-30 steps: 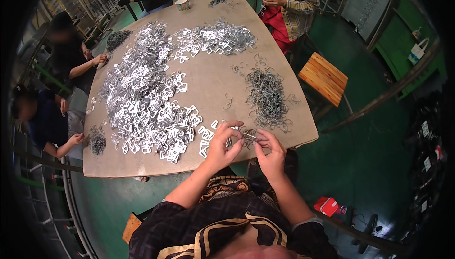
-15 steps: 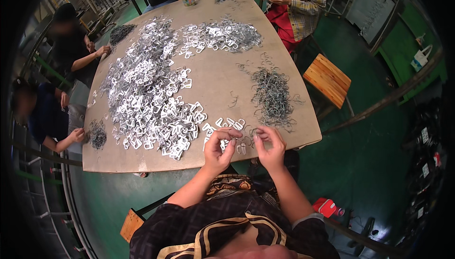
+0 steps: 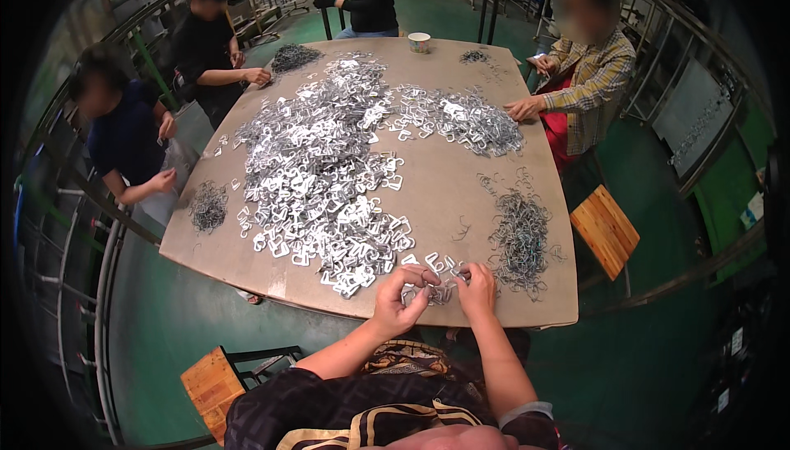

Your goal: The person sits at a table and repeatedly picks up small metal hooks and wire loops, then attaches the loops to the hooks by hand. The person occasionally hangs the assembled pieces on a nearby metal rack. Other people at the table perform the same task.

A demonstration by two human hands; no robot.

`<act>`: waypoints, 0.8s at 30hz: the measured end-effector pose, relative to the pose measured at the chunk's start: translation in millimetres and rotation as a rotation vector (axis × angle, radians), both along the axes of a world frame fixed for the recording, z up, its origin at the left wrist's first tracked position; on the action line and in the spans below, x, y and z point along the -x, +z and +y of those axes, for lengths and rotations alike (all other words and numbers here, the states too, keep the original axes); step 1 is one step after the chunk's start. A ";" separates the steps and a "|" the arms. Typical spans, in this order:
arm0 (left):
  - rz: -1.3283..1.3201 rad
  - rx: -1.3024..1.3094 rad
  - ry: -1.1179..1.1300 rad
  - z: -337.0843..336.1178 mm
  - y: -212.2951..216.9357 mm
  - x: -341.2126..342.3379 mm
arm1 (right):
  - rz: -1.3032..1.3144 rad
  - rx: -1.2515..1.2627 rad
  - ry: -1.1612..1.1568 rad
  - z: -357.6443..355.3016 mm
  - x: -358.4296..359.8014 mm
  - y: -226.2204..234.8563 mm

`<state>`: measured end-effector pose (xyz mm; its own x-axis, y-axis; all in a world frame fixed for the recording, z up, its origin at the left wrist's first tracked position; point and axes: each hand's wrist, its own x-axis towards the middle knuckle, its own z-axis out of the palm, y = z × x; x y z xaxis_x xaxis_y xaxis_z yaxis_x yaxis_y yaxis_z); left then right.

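My left hand [image 3: 401, 299] and my right hand [image 3: 476, 287] meet at the near edge of a brown table [image 3: 461, 195]. Both pinch small shiny metal clips [image 3: 439, 289] from a little cluster lying between them. A big heap of silver metal clips [image 3: 317, 178] spreads just beyond my left hand. A pile of thin bent wire pieces [image 3: 520, 236] lies close to my right hand, slightly further out.
Other people sit around the table: two on the left, one at the far right in a plaid shirt, one standing at the back. A paper cup [image 3: 420, 41] stands at the far edge. Wooden stools [image 3: 605, 229] [image 3: 212, 384] stand on the green floor.
The camera view has tilted up, showing more of the far side. My hands stay at the near edge, drawn closer together over the small clips.
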<state>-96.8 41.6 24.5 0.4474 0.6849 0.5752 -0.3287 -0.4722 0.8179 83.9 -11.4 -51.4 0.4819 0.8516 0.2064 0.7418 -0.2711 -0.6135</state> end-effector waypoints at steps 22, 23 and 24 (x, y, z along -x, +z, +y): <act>0.037 -0.047 -0.005 -11.4 -2.5 -5.0 | -0.149 -0.098 0.097 -16.6 0.8 -1.2; 0.038 -0.043 -0.007 -11.7 -2.0 -5.5 | -0.214 -0.095 0.121 -17.4 -0.3 -2.0; 0.034 -0.030 -0.009 -11.8 -3.1 -5.7 | -0.279 -0.090 0.146 -17.4 0.0 0.6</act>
<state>-91.1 29.8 21.4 0.4733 0.6630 0.5800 -0.3057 -0.4938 0.8140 83.9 -28.9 -50.7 0.2701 0.8800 0.3907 0.9116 -0.1031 -0.3980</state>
